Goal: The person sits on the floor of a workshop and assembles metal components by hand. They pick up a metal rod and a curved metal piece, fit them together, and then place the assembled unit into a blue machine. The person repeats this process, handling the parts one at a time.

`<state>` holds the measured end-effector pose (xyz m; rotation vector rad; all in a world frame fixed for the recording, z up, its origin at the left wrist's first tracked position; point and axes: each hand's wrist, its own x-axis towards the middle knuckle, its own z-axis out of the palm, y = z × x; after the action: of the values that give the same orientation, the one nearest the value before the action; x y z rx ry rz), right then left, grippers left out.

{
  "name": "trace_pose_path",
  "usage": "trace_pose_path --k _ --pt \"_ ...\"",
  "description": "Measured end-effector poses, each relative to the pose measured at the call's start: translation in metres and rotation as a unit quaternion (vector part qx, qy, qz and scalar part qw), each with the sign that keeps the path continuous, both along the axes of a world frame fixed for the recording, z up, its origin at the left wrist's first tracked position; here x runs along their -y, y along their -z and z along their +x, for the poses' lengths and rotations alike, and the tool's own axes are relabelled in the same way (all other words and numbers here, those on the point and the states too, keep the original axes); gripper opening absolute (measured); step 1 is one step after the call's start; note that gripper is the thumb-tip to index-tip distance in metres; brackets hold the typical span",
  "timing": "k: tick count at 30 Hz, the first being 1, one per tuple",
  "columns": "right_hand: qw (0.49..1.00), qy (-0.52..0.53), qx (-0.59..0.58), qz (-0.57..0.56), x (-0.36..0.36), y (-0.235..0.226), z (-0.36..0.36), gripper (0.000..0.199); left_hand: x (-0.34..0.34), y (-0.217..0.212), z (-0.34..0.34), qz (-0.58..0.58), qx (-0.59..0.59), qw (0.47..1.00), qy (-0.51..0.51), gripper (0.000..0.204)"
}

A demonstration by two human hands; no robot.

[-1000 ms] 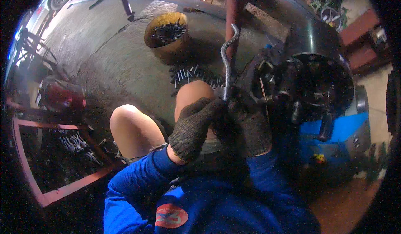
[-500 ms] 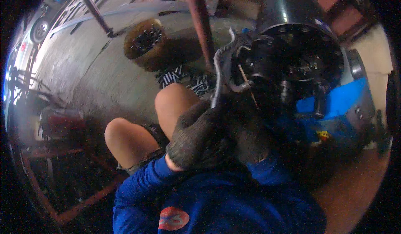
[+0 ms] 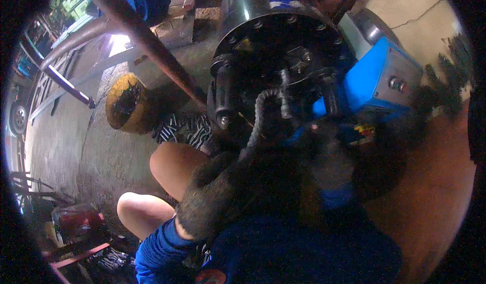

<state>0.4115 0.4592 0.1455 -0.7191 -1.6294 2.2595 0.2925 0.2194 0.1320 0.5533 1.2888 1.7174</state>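
Note:
My left hand (image 3: pixel 212 195), in a dark knit glove, grips the lower end of a bent grey hose (image 3: pixel 258 119). The hose curves up so that its metal fitting sits at the mouth of a big round black machine head (image 3: pixel 276 46). My right hand (image 3: pixel 329 157), gloved too, is raised at the lower right of that head, next to the blue machine body (image 3: pixel 377 79). It is dark and blurred, so its grip is unclear. Blue sleeves cover both forearms. My bare knees show below the left hand.
A rusty slanted pole (image 3: pixel 147 46) crosses the upper left. A round yellow tub (image 3: pixel 126 104) with dark contents stands on the concrete floor. A striped cloth (image 3: pixel 185 129) lies by my knee. Red metal frames (image 3: pixel 76 223) sit at the lower left.
The view has swung toward the machine, which now fills the top centre. The hose end has moved from in front of the head into its mouth. My right hand has left the hose and risen.

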Motion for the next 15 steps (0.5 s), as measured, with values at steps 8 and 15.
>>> trace_pose_path --k 8,15 --pt "0.98 0.159 -0.013 -0.122 -0.033 0.006 0.017 0.031 -0.086 0.036 -0.022 -0.009 0.167 0.985 -0.031 0.039" --pt "0.983 0.174 0.06 -0.027 -0.03 0.006 0.023 0.023 -0.117 0.038 -0.022 -0.005 -0.54 0.834 -0.113 0.039"
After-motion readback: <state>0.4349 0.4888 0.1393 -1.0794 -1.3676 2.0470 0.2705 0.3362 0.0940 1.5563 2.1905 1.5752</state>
